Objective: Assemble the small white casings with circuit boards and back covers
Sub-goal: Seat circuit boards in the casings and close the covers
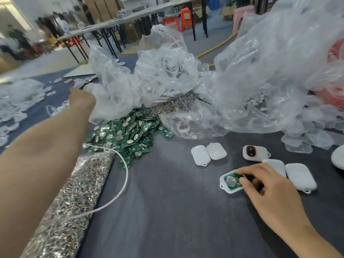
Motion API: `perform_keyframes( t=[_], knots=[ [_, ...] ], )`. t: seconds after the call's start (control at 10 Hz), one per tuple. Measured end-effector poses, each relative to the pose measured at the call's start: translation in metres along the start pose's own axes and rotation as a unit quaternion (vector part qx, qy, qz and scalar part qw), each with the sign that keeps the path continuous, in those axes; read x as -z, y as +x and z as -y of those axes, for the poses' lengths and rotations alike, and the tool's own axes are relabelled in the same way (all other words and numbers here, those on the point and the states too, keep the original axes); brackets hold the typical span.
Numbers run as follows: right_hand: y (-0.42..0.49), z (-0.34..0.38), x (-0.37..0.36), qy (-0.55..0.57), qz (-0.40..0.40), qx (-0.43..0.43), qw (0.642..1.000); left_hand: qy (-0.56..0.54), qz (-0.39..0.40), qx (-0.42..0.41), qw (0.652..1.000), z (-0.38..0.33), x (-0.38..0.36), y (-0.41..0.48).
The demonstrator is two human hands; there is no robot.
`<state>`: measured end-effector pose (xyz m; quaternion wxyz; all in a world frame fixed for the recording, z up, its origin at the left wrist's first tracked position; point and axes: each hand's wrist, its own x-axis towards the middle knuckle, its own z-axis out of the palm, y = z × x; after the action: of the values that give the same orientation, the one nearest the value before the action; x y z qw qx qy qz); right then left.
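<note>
An open white casing with a green circuit board and a coin cell in it lies on the dark table. My right hand holds this casing at its right end with curled fingers. My left hand is stretched far out to the left rear, at the edge of a clear plastic bag; its fingers are hidden. A heap of green circuit boards lies in the middle. Two closed white casings lie side by side. One casing with a red button lies near them.
Large crumpled clear bags fill the back and right. A bag of metal rings lies at the left under my forearm, with a white cable across it. More white casings lie by my right hand. Clear covers are piled right.
</note>
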<state>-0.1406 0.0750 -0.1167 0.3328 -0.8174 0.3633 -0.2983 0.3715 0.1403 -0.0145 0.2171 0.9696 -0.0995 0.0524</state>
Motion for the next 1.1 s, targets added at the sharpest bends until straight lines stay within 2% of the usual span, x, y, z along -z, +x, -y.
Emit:
perform_keyframes(
  t=[0.1,0.2,0.3,0.4,0.5,0.6,0.7,0.8,0.9,1.0,1.1],
  knots=[
    [0.000,0.004,-0.002,-0.016,-0.004,-0.004,1.000,0.110,0.102,-0.065,0.986,0.018,-0.009,-0.010],
    [0.001,0.009,-0.006,-0.033,-0.011,-0.001,0.999,0.179,0.107,-0.094,0.974,0.024,-0.016,-0.015],
    [0.002,0.013,-0.011,-0.074,-0.034,0.008,0.997,0.195,0.005,-0.140,0.971,0.003,-0.024,-0.018],
    [0.003,0.015,-0.016,-0.134,-0.059,0.043,0.988,0.156,0.033,-0.224,0.961,-0.027,-0.035,-0.033],
    [0.004,0.014,-0.018,-0.154,-0.087,0.069,0.982,0.016,-0.011,-0.151,0.988,-0.048,-0.041,-0.041],
    [0.006,0.014,-0.020,-0.152,-0.100,0.071,0.981,-0.184,-0.238,0.008,0.954,-0.077,-0.027,-0.051],
    [0.007,0.011,-0.023,-0.150,-0.101,0.070,0.981,-0.236,-0.300,-0.302,0.873,-0.122,-0.019,-0.067],
    [0.009,0.011,-0.020,-0.147,-0.102,0.061,0.982,-0.114,0.000,-0.510,0.853,-0.170,-0.031,-0.093],
    [0.007,0.010,-0.019,-0.146,-0.068,0.052,0.986,0.155,0.153,-0.480,0.850,-0.196,-0.054,-0.102],
    [0.007,0.011,-0.017,-0.136,-0.049,0.051,0.988,0.275,0.146,-0.454,0.835,-0.197,-0.067,-0.106],
    [0.008,0.010,-0.015,-0.123,-0.044,0.052,0.990,0.291,0.135,-0.410,0.854,-0.200,-0.067,-0.112]
  ],
)
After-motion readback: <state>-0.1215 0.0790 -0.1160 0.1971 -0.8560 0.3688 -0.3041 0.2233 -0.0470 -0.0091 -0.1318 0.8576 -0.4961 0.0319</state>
